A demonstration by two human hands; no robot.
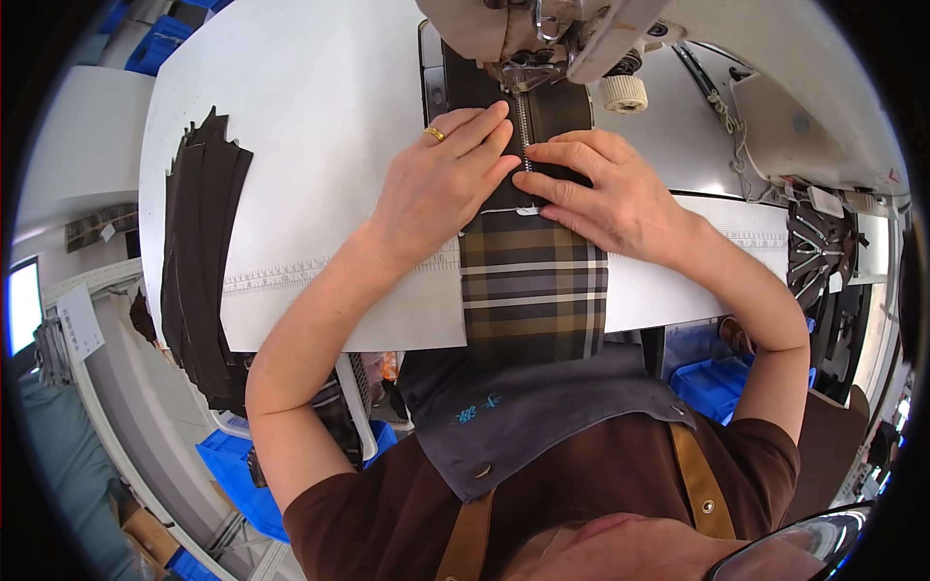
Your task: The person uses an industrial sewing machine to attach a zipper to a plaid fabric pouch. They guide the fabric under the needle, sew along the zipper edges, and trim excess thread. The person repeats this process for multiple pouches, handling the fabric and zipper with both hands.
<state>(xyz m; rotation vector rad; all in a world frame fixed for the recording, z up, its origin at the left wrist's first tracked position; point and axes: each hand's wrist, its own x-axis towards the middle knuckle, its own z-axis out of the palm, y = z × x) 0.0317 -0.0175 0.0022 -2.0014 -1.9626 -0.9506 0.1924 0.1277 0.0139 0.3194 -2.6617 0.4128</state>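
My left hand, with a gold ring, lies with fingers stretched on dark fabric just left of a metal zipper, under the head of a white sewing machine. My right hand rests with fingers spread at the zipper's right side, their tips touching it. Below the dark piece, plaid fabric in brown, grey and white hangs over the table's front edge; a small white strip shows at the join. The presser foot is just beyond my fingertips.
A white table with printed rulers surrounds the work. Dark fabric strips are piled at left, zippered pieces at right. Blue bins sit below. A knob and hanging cord are on the machine's right.
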